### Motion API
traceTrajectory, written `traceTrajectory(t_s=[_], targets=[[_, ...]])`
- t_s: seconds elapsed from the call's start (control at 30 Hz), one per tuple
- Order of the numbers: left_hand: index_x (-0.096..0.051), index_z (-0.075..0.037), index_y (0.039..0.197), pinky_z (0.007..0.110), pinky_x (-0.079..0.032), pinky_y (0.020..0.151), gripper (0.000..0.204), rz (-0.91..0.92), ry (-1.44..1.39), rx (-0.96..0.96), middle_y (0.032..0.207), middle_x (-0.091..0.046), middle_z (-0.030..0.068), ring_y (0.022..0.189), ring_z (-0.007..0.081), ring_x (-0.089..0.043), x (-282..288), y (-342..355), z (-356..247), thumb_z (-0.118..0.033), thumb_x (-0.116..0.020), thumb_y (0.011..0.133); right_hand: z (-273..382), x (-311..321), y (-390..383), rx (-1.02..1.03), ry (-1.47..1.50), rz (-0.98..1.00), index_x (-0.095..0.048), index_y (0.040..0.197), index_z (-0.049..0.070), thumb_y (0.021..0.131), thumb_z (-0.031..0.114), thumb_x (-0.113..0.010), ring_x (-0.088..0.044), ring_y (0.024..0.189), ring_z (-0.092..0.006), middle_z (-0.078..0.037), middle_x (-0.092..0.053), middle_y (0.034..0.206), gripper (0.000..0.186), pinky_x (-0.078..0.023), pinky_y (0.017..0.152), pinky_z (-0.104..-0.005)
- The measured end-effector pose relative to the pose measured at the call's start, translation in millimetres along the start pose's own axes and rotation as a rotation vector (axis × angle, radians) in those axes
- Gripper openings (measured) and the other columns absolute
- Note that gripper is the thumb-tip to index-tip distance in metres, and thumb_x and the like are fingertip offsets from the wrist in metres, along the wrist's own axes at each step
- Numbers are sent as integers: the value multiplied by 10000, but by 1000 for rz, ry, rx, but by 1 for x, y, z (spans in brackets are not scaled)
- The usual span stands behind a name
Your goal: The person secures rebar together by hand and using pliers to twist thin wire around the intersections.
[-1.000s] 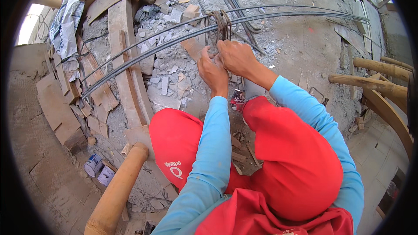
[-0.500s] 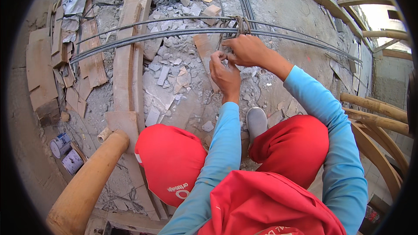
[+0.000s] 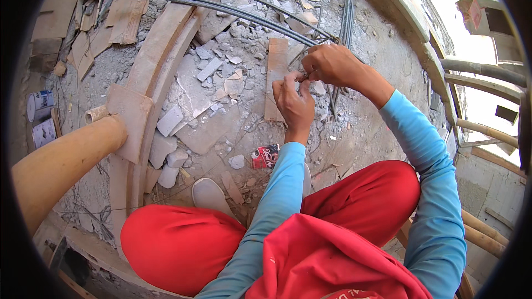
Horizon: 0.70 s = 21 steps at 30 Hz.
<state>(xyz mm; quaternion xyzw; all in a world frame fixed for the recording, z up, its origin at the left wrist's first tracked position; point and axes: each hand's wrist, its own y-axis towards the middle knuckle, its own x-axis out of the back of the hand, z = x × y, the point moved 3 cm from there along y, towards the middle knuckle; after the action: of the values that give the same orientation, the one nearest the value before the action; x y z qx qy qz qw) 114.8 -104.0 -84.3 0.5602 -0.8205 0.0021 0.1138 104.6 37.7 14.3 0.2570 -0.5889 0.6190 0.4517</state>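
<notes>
My left hand [image 3: 295, 108] and my right hand [image 3: 335, 66] meet at the fingertips, both with bent, pinching fingers. A small dark bit shows between the fingertips, too small to name. Just beyond them, long steel bars [image 3: 221, 6] run across the rubble toward the right. The right hand hides part of these bars and most of the thin tie wire [image 3: 333, 39] at their crossing. A second bundle of bars [image 3: 347, 19] leads away from me at that crossing.
Wooden planks [image 3: 152, 69] and broken concrete [image 3: 208, 69] lie to the left. A thick bamboo pole [image 3: 69, 163] comes in at the lower left, near two cans [image 3: 40, 105]. A red packet [image 3: 265, 156] lies near my shoe [image 3: 212, 196]. More poles [image 3: 487, 133] stand at the right.
The view has turned, so the bars now slope down to the right. My right forefinger, stretched out before, is now bent in toward the left fingertips. The red packet has come into sight.
</notes>
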Motion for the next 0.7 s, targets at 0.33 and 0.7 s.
traceTrajectory(t_s=[0.33,0.7], targets=[[-663,-45,1100,457,-440,887,201,69,27,-71,1007,-724,132,929,356,-623,10,23,9,-38,-717,906,-8,-4,-12,101,333,-306,-652,890,13,878,89,-769,-659,852,-333,-129,-646,901,140,-513,751,-446],[-662,-37,1093,451,-459,928,178,202,-99,177,1019,-722,128,1002,343,-601,5,17,5,-122,-700,942,4,-73,-57,-167,538,-747,-588,983,-1,967,55,-701,-640,763,-279,-147,-597,881,127,-497,661,-387]])
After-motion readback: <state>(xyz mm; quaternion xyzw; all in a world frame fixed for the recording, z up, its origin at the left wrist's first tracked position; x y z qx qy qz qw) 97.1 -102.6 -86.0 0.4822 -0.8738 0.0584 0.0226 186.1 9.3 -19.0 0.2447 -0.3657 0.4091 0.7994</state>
